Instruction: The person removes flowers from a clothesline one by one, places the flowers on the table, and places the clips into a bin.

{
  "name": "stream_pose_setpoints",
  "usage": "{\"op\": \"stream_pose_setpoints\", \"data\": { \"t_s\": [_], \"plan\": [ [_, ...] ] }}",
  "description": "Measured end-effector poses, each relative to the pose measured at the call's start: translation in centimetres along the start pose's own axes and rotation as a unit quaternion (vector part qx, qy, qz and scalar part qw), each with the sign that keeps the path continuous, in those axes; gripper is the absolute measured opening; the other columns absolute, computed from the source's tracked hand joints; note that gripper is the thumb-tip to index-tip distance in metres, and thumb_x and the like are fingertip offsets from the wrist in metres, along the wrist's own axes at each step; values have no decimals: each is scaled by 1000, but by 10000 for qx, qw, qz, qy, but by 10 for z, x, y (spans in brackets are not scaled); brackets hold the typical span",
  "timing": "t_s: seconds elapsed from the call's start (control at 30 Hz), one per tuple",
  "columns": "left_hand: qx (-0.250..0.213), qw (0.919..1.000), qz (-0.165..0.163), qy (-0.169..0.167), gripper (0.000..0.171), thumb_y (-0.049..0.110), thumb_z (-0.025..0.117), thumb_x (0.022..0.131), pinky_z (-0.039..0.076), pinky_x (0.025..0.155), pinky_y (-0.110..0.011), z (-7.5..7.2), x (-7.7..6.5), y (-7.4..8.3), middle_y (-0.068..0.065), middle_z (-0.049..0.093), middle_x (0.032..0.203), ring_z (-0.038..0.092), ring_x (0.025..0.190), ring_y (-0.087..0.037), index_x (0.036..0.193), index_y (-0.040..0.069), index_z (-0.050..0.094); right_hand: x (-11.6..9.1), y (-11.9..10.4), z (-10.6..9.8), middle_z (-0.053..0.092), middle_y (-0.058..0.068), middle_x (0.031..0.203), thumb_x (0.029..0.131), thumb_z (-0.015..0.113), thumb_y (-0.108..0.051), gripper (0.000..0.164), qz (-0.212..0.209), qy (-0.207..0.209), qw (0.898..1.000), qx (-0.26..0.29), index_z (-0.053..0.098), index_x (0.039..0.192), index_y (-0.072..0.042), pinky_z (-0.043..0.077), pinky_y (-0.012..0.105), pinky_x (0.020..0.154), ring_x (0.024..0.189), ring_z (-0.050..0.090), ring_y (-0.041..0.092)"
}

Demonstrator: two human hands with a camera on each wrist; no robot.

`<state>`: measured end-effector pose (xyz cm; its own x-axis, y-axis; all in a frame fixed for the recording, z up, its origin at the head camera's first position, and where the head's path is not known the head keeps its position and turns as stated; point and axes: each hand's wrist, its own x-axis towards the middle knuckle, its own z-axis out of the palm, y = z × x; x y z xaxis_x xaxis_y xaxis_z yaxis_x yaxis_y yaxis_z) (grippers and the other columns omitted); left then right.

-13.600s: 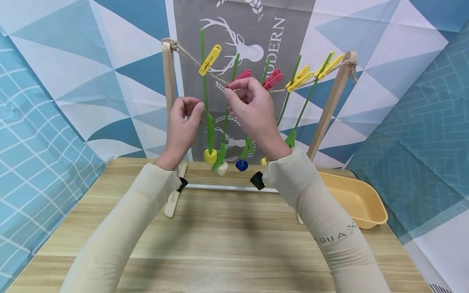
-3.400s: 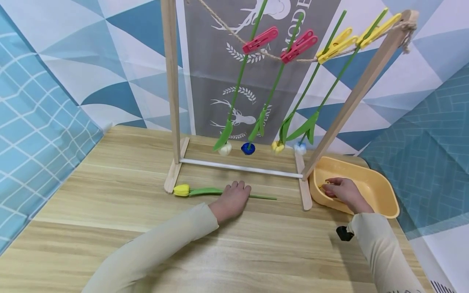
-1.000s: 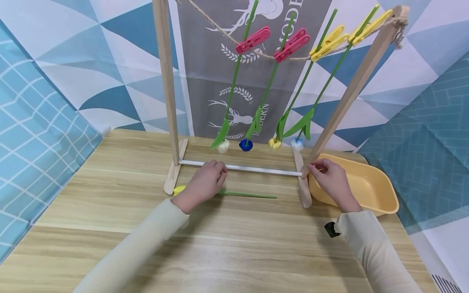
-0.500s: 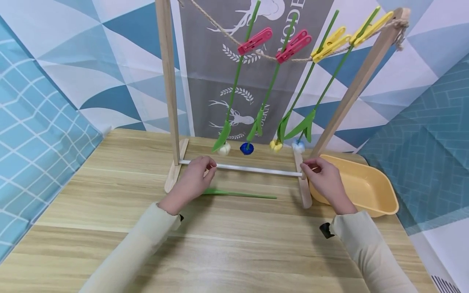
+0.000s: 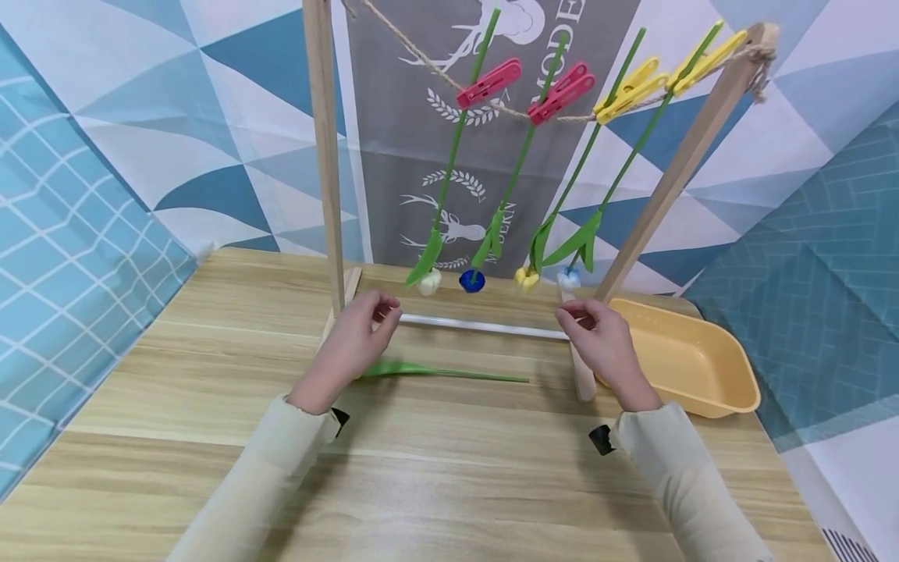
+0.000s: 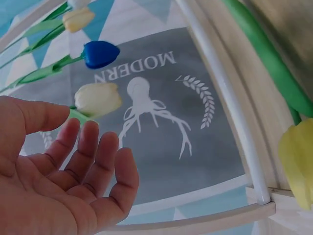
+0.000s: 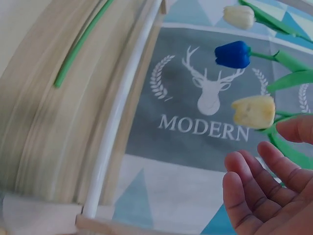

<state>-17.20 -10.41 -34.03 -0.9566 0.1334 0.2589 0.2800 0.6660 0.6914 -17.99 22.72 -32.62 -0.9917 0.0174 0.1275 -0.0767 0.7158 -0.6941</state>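
Observation:
My left hand [image 5: 354, 336] hovers above the table's left side, fingers loosely bent and nothing in them. Beneath it lies a yellow tulip; its green stem [image 5: 470, 375] points right, while its yellow bloom [image 6: 297, 164] shows in the left wrist view and is hidden by the hand in the head view. My right hand [image 5: 600, 339], also holding nothing, is in the air by the rack's right foot [image 5: 584, 378]. Upside down on the twine hang a white tulip [image 5: 429, 282], a blue one [image 5: 473, 281], a pale yellow one [image 5: 527, 278] and a light blue one [image 5: 569, 278].
Red clothespins [image 5: 489, 83] and yellow clothespins [image 5: 632, 90] grip the stems on the twine [image 5: 414, 48]. Wooden posts [image 5: 325, 156] hold it up, joined low down by a white rod [image 5: 485, 325]. An orange basin [image 5: 702, 367] stands at the right.
The yellow tulip, earlier clipped on the twine's left, now lies on the table, its yellow clothespin off the line. My left hand has left the tulip and moved left; my right has left the basin.

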Motion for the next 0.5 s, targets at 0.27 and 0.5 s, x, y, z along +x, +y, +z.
{"op": "stream_pose_setpoints", "data": {
  "t_s": [0.27,0.5],
  "plan": [
    [-500,9984,-132,207,23,17,50,96,49,77,-36,-7,0,3,-13,57,101,55,92,-24,110,0,55,0,-12,9,64,7,104,93,54,-38,34,-28,119,9990,436,63,111,-11,46,26,66,84,55,18],
    [-761,9959,-197,457,23,19,50,96,48,75,-34,-12,0,9,-10,56,101,54,91,-22,111,3,55,-2,-24,14,64,6,99,91,57,-39,33,-65,228,9972,711,65,110,-12,46,25,65,82,55,17]
  ]
}}
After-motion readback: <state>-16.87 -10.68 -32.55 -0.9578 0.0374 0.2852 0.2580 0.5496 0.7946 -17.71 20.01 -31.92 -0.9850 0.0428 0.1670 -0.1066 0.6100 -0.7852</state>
